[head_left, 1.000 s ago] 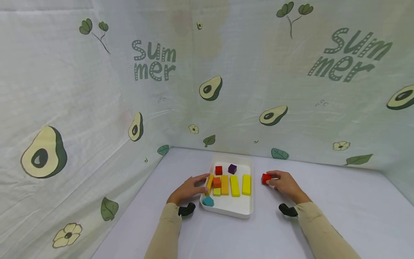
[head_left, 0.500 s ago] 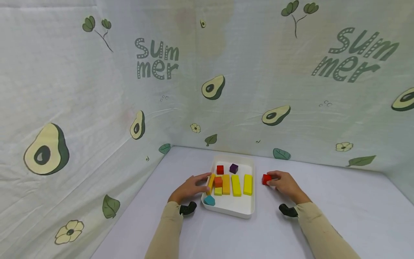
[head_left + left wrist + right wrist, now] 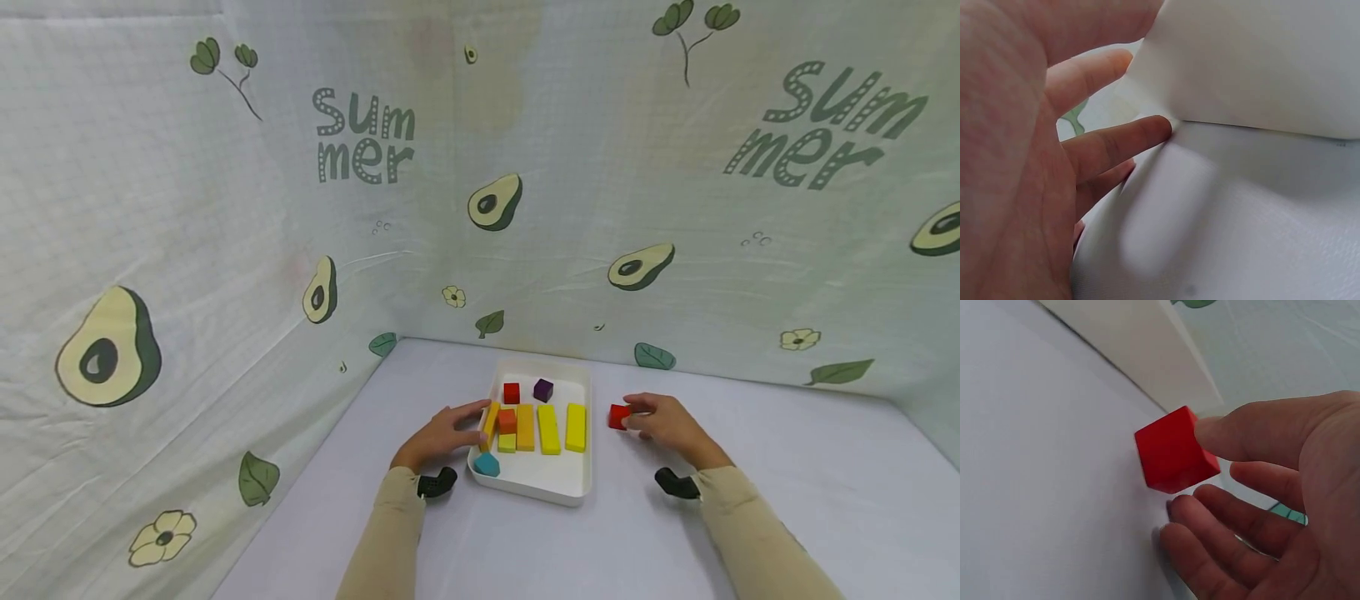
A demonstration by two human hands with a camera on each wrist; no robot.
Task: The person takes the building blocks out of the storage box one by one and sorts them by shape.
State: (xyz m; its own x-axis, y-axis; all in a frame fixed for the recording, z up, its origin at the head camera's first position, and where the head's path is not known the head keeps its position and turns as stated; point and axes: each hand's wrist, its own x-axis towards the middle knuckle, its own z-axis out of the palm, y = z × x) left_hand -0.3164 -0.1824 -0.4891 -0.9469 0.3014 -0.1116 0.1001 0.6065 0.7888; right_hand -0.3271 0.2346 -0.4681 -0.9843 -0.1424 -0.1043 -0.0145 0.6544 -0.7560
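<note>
"Gripping that red cube (image 3: 1169, 453) with your right hand (image 3: 667, 423)?"

"My right thumb (image 3: 1229, 437) overlaps its side, though I can't tell whether it presses. My other right fingers (image 3: 1222, 550) bend loosely, with a gap from the cube. It's on the table (image 3: 600, 542), just right of the white tray (image 3: 547, 481)."

"And your left hand (image 3: 435, 437)?"

"Fingers spread at the tray's left wall, thumb reaching over an orange bar (image 3: 489, 427)."

"What else is inside?"

"Another red cube (image 3: 512, 393), a purple cube (image 3: 543, 390), two yellow bars (image 3: 548, 431) and a teal piece (image 3: 487, 465)."
</note>
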